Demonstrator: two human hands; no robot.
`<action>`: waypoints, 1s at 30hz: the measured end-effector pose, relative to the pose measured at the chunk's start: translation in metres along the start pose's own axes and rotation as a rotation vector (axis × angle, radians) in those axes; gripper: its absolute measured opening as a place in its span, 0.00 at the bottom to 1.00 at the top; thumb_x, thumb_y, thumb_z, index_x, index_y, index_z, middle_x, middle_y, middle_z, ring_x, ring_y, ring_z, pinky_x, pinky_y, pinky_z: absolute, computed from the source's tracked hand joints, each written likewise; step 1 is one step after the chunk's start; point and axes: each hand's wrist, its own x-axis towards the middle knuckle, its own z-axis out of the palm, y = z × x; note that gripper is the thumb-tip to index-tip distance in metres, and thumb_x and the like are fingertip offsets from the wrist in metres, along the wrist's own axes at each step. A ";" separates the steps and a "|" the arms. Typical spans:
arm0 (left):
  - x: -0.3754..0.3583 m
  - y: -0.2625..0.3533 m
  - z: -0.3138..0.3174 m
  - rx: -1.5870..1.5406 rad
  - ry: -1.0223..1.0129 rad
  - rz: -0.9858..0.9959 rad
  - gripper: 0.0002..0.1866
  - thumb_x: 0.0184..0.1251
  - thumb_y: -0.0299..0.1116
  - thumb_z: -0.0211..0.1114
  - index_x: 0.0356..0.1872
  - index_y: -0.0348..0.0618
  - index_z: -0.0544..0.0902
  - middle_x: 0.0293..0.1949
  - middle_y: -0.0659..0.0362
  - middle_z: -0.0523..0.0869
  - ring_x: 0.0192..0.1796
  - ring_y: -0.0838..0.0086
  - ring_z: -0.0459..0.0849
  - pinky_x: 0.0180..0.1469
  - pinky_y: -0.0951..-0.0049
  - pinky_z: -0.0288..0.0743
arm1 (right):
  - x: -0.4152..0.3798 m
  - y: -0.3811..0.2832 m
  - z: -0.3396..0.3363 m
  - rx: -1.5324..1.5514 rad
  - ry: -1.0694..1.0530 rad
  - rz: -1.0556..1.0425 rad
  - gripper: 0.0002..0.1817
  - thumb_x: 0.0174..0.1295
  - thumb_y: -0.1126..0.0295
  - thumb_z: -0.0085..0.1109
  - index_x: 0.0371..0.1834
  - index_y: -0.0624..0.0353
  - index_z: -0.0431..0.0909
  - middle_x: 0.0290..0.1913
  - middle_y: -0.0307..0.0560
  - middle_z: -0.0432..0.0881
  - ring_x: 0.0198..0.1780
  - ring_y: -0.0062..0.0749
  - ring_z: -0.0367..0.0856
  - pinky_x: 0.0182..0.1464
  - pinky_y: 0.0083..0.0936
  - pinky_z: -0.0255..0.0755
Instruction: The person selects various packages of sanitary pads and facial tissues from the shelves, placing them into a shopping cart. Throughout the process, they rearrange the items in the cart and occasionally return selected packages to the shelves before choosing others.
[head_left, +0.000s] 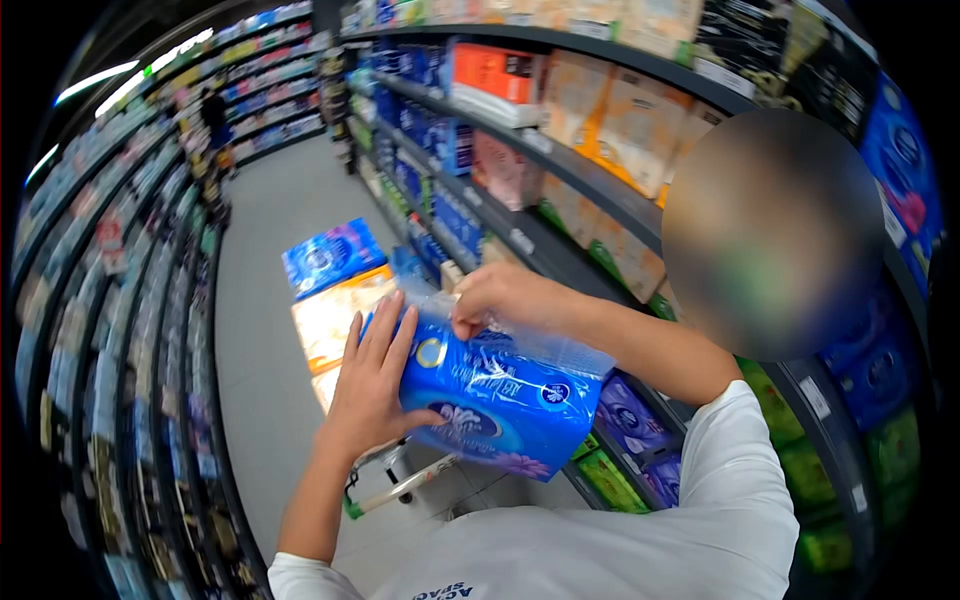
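Note:
A large blue pack of tissues, with white lettering and a flower print, is held tilted in front of my body. My left hand is spread over its left end, fingers on the upper edge and thumb across the front. Clear plastic wrap runs along the top edge of the pack. My right hand is closed, pinching this wrap near the upper left. Its fingertips are partly hidden. Just beyond the pack are a smaller blue pack and orange-and-white packs, stacked on a cart.
The cart's handle shows below the blue pack. Shelves of packaged tissues line the right side. Another stocked shelf runs along the left, with grey floor between. A blurred round patch hides part of the right shelves.

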 end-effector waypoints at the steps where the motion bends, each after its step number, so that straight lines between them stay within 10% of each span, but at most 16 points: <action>1: 0.013 0.021 -0.006 0.075 -0.076 0.029 0.70 0.21 0.51 0.84 0.74 0.41 0.57 0.75 0.45 0.57 0.76 0.50 0.55 0.75 0.44 0.46 | -0.020 -0.005 -0.004 -0.054 -0.023 -0.016 0.09 0.55 0.69 0.57 0.23 0.64 0.80 0.28 0.46 0.83 0.32 0.23 0.78 0.42 0.21 0.70; 12: 0.156 0.191 -0.016 0.291 -0.493 0.552 0.71 0.23 0.49 0.85 0.73 0.32 0.52 0.63 0.44 0.73 0.67 0.47 0.69 0.72 0.49 0.56 | -0.246 -0.031 -0.036 -0.352 0.325 -0.037 0.11 0.53 0.66 0.60 0.25 0.66 0.77 0.22 0.41 0.78 0.26 0.19 0.74 0.29 0.23 0.67; 26: 0.171 0.402 0.164 -0.554 -0.640 1.235 0.40 0.33 0.47 0.79 0.50 0.35 0.76 0.51 0.41 0.77 0.52 0.45 0.78 0.55 0.54 0.72 | -0.511 -0.003 -0.011 0.004 0.754 0.414 0.17 0.61 0.56 0.66 0.28 0.60 0.80 0.27 0.36 0.79 0.31 0.16 0.74 0.33 0.19 0.68; 30: 0.151 0.460 0.161 -0.658 -0.540 1.392 0.37 0.34 0.45 0.78 0.50 0.36 0.78 0.45 0.45 0.80 0.47 0.53 0.79 0.50 0.57 0.71 | -0.603 0.029 0.019 -0.472 0.758 -0.128 0.15 0.62 0.62 0.67 0.30 0.65 0.81 0.33 0.47 0.84 0.37 0.33 0.81 0.42 0.30 0.73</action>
